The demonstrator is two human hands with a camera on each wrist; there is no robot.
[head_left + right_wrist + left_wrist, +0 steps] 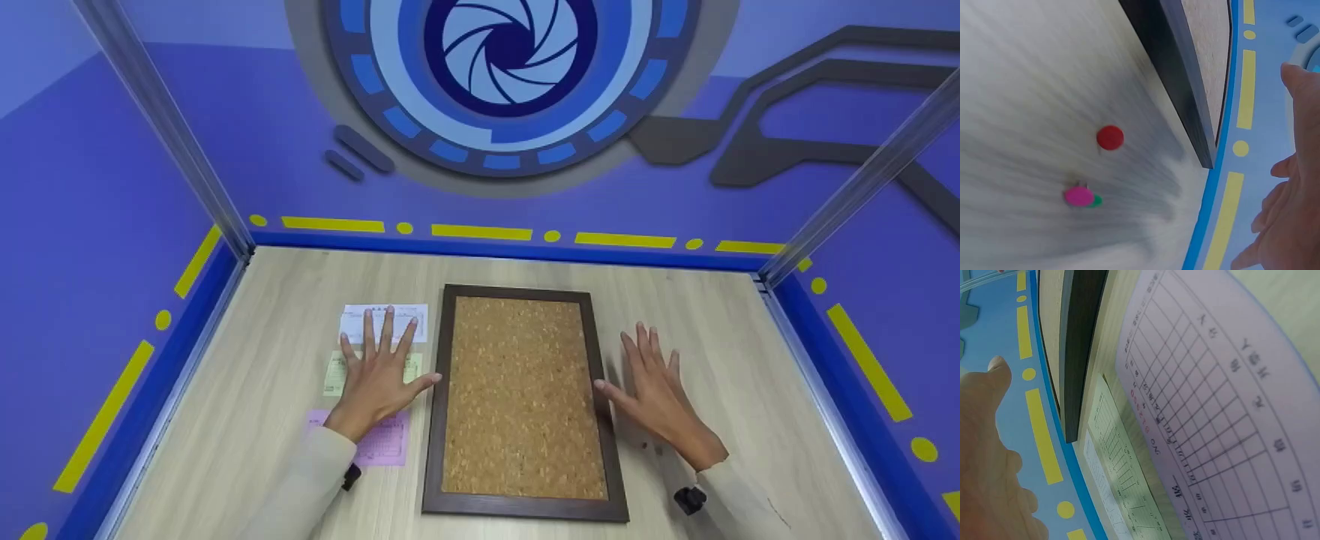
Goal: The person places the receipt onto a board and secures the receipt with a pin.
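- Worktop (720,360): supported every part listed below.
- Board (525,397): lay flat on the worktop between the hands, face up. Step, as judged: setting-out, with nothing fixed to the face. The next move probably called for the fingers to pinch a loose part and bring it over the board.
- Left hand (379,382): fingers straight and spread wide, holding nothing. It was positioned over the white slip (352,322) and green slip (335,375), thumb just beside the board's left edge; contact with the slips could not be confirmed.
- Right hand (656,390): fingers straight, thumb set well apart, holding nothing. The right wrist view showed the thumb clear of the board.
- Pink slip (386,442): lay nearest the wearer; the green, then the white, lay beyond it, left of the board.
- Magenta tack (1078,196), red tack (1110,137), green tack (1095,201): lay right of the board, the green partly hidden behind the magenta.
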